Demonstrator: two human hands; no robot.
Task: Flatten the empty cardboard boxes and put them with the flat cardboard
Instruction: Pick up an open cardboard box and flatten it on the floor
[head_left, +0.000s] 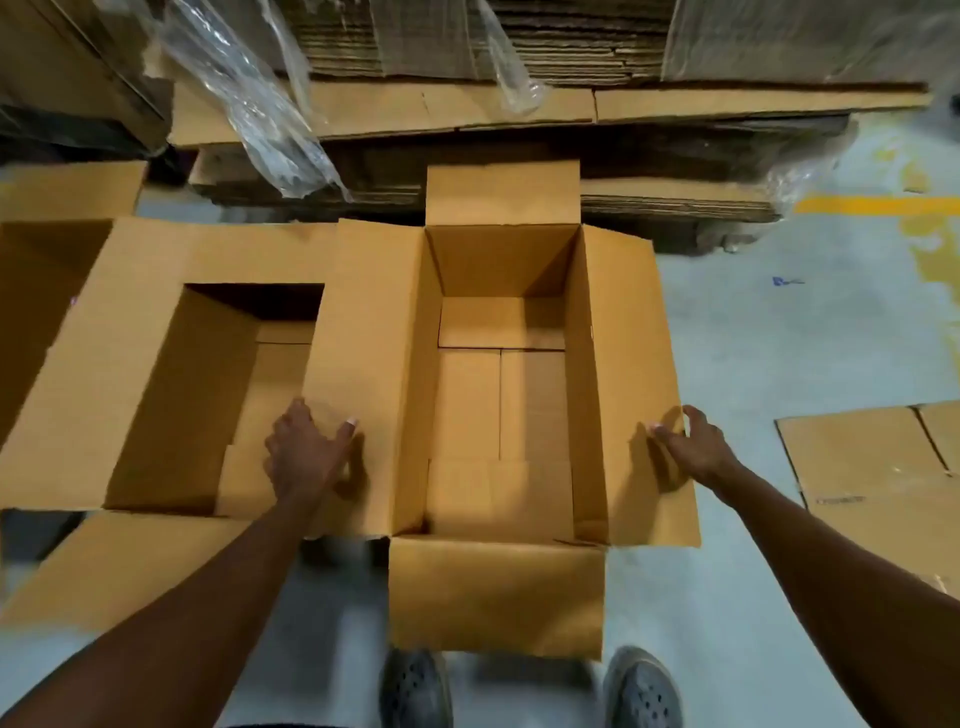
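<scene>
Crowding my left, a second box (156, 395) sits under the open box's (501, 395) left flap; flat cardboard (519, 47) stacks across the top, plastic wrap (249, 98) upper left. At centre, the box stands empty, flaps spread. My left hand (306, 452) pinches its left flap, right hand (691, 447) its right flap.

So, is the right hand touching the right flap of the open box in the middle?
Touching. In the head view the right hand grips the outer edge of the right flap, thumb on the inner face, fingers curled behind.
</scene>
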